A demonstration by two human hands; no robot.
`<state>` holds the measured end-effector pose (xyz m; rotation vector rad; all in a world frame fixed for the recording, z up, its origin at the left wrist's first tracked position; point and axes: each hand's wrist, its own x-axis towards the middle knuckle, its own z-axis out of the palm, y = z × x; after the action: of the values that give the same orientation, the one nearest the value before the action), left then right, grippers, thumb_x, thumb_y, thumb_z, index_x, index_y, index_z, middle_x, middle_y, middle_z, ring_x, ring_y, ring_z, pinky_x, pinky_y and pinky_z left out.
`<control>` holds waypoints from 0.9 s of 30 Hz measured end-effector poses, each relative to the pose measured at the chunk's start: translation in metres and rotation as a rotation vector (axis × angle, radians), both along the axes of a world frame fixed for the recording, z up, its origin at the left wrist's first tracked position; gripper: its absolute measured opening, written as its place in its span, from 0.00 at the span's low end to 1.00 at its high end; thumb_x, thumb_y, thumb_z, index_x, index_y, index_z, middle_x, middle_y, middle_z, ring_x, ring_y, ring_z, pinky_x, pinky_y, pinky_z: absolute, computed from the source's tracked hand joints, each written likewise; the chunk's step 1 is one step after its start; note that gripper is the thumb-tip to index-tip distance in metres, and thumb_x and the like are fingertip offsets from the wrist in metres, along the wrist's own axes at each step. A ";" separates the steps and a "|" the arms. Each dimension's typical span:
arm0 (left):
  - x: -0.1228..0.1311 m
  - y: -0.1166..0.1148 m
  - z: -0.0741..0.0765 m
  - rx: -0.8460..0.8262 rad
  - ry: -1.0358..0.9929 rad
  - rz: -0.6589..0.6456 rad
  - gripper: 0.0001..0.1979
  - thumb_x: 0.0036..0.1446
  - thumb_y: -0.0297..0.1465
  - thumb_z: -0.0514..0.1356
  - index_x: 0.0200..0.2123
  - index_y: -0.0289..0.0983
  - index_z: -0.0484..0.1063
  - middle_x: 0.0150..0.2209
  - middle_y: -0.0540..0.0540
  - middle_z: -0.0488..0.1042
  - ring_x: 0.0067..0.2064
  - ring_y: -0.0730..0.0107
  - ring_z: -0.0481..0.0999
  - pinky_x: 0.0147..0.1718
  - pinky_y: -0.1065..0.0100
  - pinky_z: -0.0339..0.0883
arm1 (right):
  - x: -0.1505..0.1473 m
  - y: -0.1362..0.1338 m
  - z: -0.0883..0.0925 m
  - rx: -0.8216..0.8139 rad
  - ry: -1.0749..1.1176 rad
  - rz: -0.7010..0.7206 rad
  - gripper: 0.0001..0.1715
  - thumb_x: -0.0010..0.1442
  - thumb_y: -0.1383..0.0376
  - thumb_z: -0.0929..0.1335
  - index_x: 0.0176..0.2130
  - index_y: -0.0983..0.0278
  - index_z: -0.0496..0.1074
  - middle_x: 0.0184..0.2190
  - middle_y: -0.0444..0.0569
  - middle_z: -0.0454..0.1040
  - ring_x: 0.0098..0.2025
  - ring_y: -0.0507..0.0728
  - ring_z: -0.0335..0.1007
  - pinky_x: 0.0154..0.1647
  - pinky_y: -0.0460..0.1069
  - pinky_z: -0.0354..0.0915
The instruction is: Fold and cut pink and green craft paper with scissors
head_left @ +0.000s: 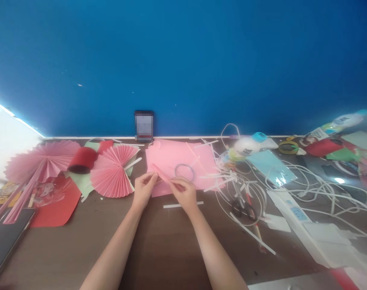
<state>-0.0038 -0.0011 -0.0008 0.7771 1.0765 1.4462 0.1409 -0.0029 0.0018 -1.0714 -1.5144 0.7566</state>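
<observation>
Between my two hands is a narrow pink paper strip (160, 172), tilted down to the right. My left hand (144, 188) pinches its left part with thumb and fingertips. On its right end, my right hand (183, 192) is closed in a similar pinch. Beneath and behind the strip lie pink paper sheets (165, 151), with a thin ring (185, 172) resting on them just beyond my right hand. A white paper strip (173, 206) lies on the table, partly under my right wrist.
Pink pleated paper fans (115, 171) and a red roll (83, 160) sit left, beside red paper (58, 205). A phone (144, 126) leans on the blue wall. Rightward are scissors (243, 209), paper strips, a power strip (295, 211) and tangled white cables (331, 197).
</observation>
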 end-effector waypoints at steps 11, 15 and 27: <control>0.000 0.000 -0.001 -0.010 0.017 0.030 0.12 0.43 0.36 0.65 0.29 0.32 0.75 0.29 0.46 0.77 0.35 0.63 0.77 0.40 0.58 0.72 | -0.001 0.000 0.001 0.016 -0.014 0.006 0.04 0.52 0.67 0.68 0.27 0.62 0.75 0.26 0.49 0.74 0.31 0.55 0.71 0.33 0.50 0.69; 0.000 0.001 -0.002 -0.016 -0.011 0.034 0.13 0.43 0.37 0.65 0.29 0.31 0.75 0.29 0.46 0.76 0.35 0.64 0.76 0.41 0.59 0.72 | 0.000 0.000 0.000 0.034 -0.034 0.002 0.04 0.52 0.67 0.68 0.28 0.62 0.75 0.27 0.49 0.74 0.31 0.55 0.71 0.33 0.50 0.70; 0.000 0.003 0.001 -0.018 -0.017 0.039 0.16 0.44 0.40 0.64 0.30 0.31 0.74 0.31 0.45 0.76 0.36 0.63 0.76 0.39 0.62 0.71 | 0.000 -0.003 -0.007 0.120 -0.175 -0.038 0.10 0.56 0.68 0.65 0.40 0.61 0.70 0.32 0.49 0.75 0.34 0.54 0.71 0.37 0.49 0.69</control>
<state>-0.0037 0.0015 -0.0002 0.7330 1.0954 1.4711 0.1412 -0.0056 -0.0055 -1.0953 -1.6606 0.5490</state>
